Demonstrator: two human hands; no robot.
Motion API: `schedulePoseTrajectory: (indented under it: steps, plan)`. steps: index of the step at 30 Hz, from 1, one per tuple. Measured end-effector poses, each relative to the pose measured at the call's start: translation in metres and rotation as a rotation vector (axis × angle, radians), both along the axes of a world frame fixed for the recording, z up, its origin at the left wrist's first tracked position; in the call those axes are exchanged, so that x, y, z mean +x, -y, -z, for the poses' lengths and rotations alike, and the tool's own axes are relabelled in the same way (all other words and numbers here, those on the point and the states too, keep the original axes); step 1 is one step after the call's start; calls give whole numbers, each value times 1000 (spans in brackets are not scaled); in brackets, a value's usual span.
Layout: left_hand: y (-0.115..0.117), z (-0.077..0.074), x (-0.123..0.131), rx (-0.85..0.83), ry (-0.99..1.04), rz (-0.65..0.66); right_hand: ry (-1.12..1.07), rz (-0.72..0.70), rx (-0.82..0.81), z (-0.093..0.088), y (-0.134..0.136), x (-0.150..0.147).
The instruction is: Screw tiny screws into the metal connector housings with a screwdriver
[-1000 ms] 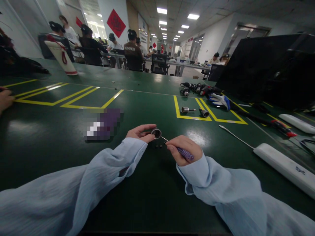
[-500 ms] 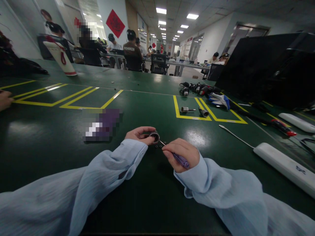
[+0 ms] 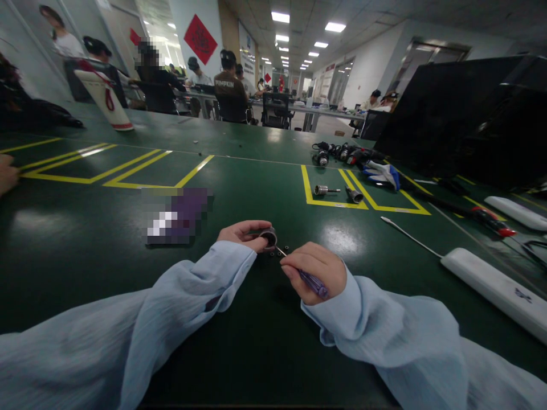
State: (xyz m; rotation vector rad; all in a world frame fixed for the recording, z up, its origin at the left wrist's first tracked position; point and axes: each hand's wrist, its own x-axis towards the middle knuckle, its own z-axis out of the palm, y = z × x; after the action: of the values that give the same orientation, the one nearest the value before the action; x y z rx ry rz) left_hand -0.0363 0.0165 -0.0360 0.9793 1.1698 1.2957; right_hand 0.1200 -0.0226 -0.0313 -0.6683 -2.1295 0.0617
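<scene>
My left hand [image 3: 245, 234] is closed around a round metal cup-shaped part [image 3: 269, 233], its hollow mouth turned toward me. In my right hand [image 3: 315, 271] is a small screwdriver [image 3: 314, 283] with a clear purple handle, gripped between thumb and fingers. Its thin shaft slants up to the left and its tip meets the rim of the metal part; whether it touches is too small to tell. Several tiny dark nut-like pieces [image 3: 279, 254] lie on the green table [image 3: 256, 341] just below the part and between my hands.
Two shanked metal cups, one on its side [image 3: 326, 191] and one tilted [image 3: 354, 195], lie near yellow tape. Beyond are black tools [image 3: 342, 152] and a glove [image 3: 382, 175]. A white power strip [image 3: 491, 287] lies right, a blurred purple object [image 3: 183, 216] left. Another person's hand [image 3: 6, 173] shows far left.
My right hand and the screwdriver have shifted very slightly. My left hand keeps the metal part in the same place. A person in the far left background has moved left.
</scene>
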Motion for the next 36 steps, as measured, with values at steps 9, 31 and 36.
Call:
schedulePoseTrajectory:
  steps: [9, 31, 36]
  plan:
    - [4, -8, -1, -47, 82, 55, -33, 24, -29, -2, -1, -1]
    - [0, -1, 0, -33, -41, -2, -52, -16, -39, 0, -1, -1]
    - [1, -2, 0, -39, -54, -1, -26, -13, -48, 1, -1, -2]
